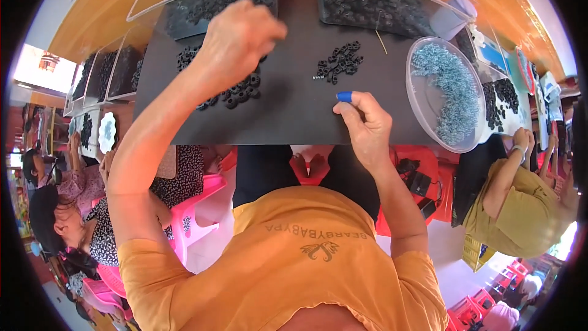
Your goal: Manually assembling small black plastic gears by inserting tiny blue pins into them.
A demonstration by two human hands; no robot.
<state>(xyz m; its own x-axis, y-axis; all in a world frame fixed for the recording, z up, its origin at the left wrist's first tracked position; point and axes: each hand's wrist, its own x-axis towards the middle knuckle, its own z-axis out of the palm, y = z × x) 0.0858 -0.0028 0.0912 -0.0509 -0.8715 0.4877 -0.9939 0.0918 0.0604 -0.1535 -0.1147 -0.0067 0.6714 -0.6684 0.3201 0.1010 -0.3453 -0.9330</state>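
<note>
My left hand is raised over the table, above a pile of small black ring-like parts and close to the left clear bin. Its fingers are curled closed and slightly blurred; whatever they hold, if anything, does not show. Near the table's front edge, my right hand has thumb and forefinger pinched together. A blue cover wraps the forefinger's tip. Anything in that pinch is too small to make out. Beyond the right hand lies a smaller heap of black parts, with a tiny silvery coiled piece beside it.
Two clear bins, left and right, hold black parts at the back. A round clear tray of pale-blue metallic pieces stands right. A thin stick rests near the right bin. People sit at both sides; a red stool holds dark objects.
</note>
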